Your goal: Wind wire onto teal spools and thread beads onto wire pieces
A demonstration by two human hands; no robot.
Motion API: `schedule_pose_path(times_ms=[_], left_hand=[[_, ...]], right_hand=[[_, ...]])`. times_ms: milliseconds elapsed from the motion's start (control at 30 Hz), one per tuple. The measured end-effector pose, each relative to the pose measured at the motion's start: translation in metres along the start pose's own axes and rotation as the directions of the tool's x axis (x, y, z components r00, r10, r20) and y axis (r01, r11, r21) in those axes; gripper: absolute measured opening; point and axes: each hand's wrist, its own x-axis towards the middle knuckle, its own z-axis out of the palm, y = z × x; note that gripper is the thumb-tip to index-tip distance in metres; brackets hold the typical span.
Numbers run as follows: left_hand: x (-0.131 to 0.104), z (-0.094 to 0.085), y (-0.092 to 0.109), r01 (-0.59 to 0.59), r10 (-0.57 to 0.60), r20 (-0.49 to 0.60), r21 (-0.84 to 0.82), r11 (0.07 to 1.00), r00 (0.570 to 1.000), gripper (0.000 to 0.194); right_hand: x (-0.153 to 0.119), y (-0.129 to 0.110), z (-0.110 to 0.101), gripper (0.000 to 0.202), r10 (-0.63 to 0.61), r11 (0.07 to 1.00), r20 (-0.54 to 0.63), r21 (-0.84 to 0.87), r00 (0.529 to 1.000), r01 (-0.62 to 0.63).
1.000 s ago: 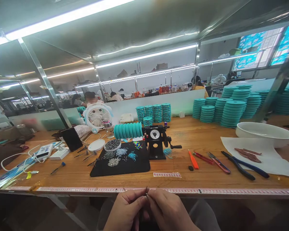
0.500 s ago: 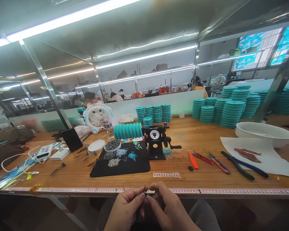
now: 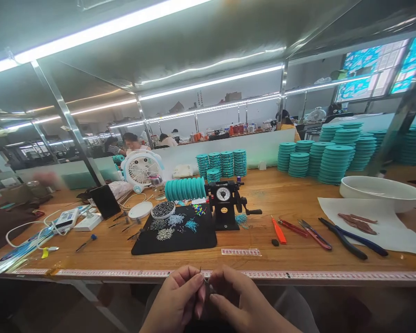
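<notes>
Both hands are close together at the table's front edge, low in the middle of the view. My left hand (image 3: 180, 296) pinches a thin dark piece (image 3: 200, 269) between thumb and fingertips; its tip pokes up above them. My right hand (image 3: 239, 296) is just to its right, thumb and index finger apart at the tips. Whether something small lies between the hands is hard to make out. Beyond them is a black mat (image 3: 183, 243) with a bowl of grey beads (image 3: 163, 209) and small loose piles. Behind the mat's right edge stands a black hand-cranked winder (image 3: 223, 208).
Teal spools (image 3: 335, 164) are stacked at the back. Orange tool (image 3: 279, 231), tweezers, cutters and blue-handled pliers (image 3: 346, 238) lie on the right, near a white bowl (image 3: 381, 193). A fan (image 3: 143, 170) and phone (image 3: 105, 201) stand left. People (image 3: 133, 142) sit beyond the partition.
The right thumb and index fingertips have parted and drawn back a little from the left hand. The left hand has shifted slightly left with the thin piece. The view has moved slightly.
</notes>
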Motion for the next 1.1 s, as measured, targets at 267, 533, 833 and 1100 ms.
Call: schedule_pose_path(times_ms=[267,533,833,1100], left_hand=[[-0.004,0.012,0.019,-0.101,0.102,-0.022,0.058,0.993,0.995,0.028],[-0.002,0.018,0.034,-0.167,0.189,-0.065,0.253,0.953,0.98,0.025],[0.005,0.015,0.039,-0.139,0.149,-0.045,0.166,0.976,0.988,0.024],[0.01,0.015,0.039,-0.14,0.143,0.004,0.248,0.959,0.99,0.024]], right_hand=[[0.006,-0.012,-0.002,0.008,0.0,1.0,-0.075,-0.008,0.997,0.0],[0.016,-0.014,-0.011,0.02,-0.048,0.997,-0.21,-0.074,0.977,0.033],[0.011,-0.015,-0.009,0.019,-0.373,0.882,-0.187,-0.376,0.909,0.284],[0.009,0.011,0.0,0.022,-0.502,0.777,-0.126,-0.501,0.856,0.382]])
